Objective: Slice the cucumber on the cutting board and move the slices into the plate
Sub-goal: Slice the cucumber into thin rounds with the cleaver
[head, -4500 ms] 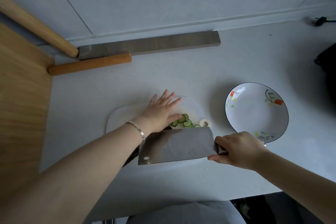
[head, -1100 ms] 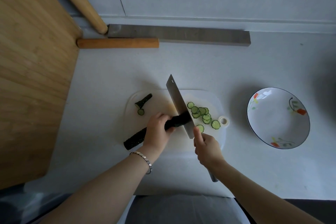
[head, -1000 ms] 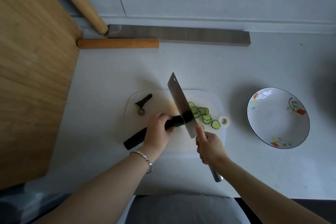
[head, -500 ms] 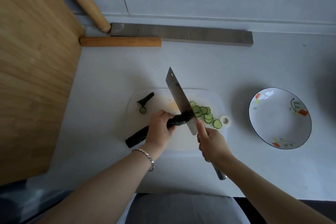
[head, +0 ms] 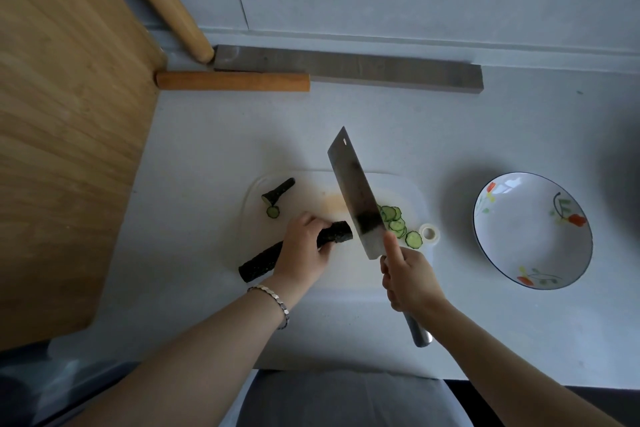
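Dim, cool, even light. Right of the fingers (head: 393, 246), the plate (head: 533, 236) throws a soft shadow leftward onto the counter (head: 381, 114) and carries a pale glare patch on its far rim. Detail is sharp around the fingers; straight lines bow toward the frame edges, and the lower left corner smears.

cleaver (head: 353, 194): bare metal blade, dull brushed finish, dark smudgy reflection low on the face; handle (head: 417, 331) round smooth metal, slight sheen. cucumber (head: 259, 262): dark skin, rough and pimply; slices (head: 414, 239) pale with smooth cut faces. cutting board (head: 398, 191): white plastic, smooth, faint orange stain. plate (head: 533, 239): glazed ceramic, glossy, bright glare, painted flowers. table (head: 485, 135): pale grey, matt. left panel (head: 69, 114) and rods (head: 232, 81): wood, satin, grain visible on the panel. bar (head: 346, 68) at the wall: grey, matt, mottled. bracelet (head: 273, 298): shiny metal links.
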A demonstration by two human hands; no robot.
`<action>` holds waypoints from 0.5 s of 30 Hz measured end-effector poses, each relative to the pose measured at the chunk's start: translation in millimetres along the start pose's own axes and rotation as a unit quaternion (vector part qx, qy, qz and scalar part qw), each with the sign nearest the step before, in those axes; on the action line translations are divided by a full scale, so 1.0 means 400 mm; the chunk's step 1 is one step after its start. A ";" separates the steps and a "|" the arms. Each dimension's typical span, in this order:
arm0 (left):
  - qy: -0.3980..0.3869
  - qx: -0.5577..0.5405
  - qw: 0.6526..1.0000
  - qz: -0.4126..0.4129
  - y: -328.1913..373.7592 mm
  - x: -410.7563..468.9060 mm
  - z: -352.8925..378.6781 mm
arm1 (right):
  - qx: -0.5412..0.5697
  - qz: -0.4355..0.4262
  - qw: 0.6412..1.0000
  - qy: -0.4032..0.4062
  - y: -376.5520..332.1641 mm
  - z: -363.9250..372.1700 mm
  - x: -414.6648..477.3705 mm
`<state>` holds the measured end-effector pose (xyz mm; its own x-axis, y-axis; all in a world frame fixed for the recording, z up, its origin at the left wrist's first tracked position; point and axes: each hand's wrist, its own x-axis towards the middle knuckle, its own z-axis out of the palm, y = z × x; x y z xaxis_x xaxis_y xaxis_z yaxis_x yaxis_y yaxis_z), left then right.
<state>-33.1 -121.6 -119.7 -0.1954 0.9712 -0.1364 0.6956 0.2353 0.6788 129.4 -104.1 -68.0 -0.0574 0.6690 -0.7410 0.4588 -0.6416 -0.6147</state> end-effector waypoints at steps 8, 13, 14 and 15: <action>0.000 0.006 1.000 -0.003 0.004 -0.001 0.000 | -0.051 -0.033 0.998 -0.008 -0.018 0.015 -0.022; 0.006 0.008 1.000 -0.008 0.003 0.000 0.001 | -0.138 -0.077 0.987 0.020 -0.006 0.022 -0.016; 0.005 0.011 1.000 -0.006 0.002 0.000 0.001 | -0.148 -0.084 0.985 0.021 -0.005 0.021 -0.018; 0.001 0.013 1.000 -0.006 0.001 0.000 0.002 | -0.151 -0.089 0.984 0.021 -0.004 0.020 -0.019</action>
<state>-32.3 -121.5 -119.8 -0.2055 0.9682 -0.1424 0.7104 0.2477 0.6588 121.9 -111.1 -63.5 -0.1273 0.7790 -0.6139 0.6881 -0.3764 -0.6203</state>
